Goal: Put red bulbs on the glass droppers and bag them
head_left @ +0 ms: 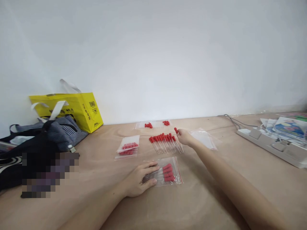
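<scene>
My left hand (139,179) lies palm down with its fingers spread, fingertips on the left part of a clear zip bag (177,180). Inside that bag are several droppers (168,172) with red rubber bulbs pointing right. Farther out, my right hand (184,136) pinches a dropper (176,130) by its red bulb; most of its tube is hard to make out. Just left of those fingers is a row of loose droppers (163,142), bulbs away from me and clear tubes towards me. Flat clear bags (204,139) lie right of my right hand.
Filled zip bags (128,145) are stacked left of the row. More red bulbs (148,125) lie on bags by the wall. A yellow bag (91,111) and a striped bag (67,131) stand at left; a power strip (271,147) and papers (289,127) are at right.
</scene>
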The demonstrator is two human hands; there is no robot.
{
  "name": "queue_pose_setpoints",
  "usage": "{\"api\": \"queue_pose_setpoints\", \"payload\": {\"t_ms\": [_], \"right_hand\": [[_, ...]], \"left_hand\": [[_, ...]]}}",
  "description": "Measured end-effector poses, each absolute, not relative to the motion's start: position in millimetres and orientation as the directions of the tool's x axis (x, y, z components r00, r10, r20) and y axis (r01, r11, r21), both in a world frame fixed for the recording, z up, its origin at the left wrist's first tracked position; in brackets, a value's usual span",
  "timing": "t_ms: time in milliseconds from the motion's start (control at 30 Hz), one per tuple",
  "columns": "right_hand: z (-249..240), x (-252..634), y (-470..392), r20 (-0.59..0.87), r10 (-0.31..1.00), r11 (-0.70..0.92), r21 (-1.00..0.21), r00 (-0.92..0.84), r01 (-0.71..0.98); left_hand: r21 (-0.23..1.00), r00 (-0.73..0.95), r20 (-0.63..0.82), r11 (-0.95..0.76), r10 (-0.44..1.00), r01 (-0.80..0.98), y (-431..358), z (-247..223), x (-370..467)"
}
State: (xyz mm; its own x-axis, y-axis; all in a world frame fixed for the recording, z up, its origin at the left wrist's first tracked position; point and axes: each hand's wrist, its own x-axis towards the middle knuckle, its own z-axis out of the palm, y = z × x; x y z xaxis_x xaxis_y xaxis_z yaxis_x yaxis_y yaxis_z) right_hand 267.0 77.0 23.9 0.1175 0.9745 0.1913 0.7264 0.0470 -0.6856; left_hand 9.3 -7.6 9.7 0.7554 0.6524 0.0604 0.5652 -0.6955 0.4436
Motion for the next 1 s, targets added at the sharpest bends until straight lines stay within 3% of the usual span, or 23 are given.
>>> {"api": "queue_pose_setpoints", "payload": {"t_ms": [133, 233, 367, 667, 1000], "right_hand": [[24.6, 292.7, 43.0, 0.167, 0.986, 0.126, -0.815, 0.022, 0.565], [11.5, 299.7, 19.8, 0.166, 0.985, 0.159, -0.977, 0.037, 0.142], [-8.2, 294.3, 0.9, 0.116, 0.986, 0.136, -0.977, 0.122, -0.166], [-19.4, 267.3, -8.8, 0.001, 0.958, 0.115, -0.919, 0.288, -0.378], [-20.4, 237.2, -17.8, 0.017, 0.981, 0.094, -0.915, 0.196, -0.392]], "left_hand": [[0.442, 0.753, 0.070, -0.697, 0.654, 0.565, -7.1, 8.5, 8.4], [0.441, 0.751, 0.067, -0.695, 0.657, 0.568, -7.3, 8.3, 8.5], [0.446, 0.742, 0.063, -0.684, 0.667, 0.577, -8.2, 9.3, 9.4], [0.434, 0.745, 0.058, -0.689, 0.665, 0.581, -9.2, 10.4, 9.5], [0.493, 0.722, 0.105, -0.666, 0.684, 0.559, -13.1, 11.1, 10.2]]}}
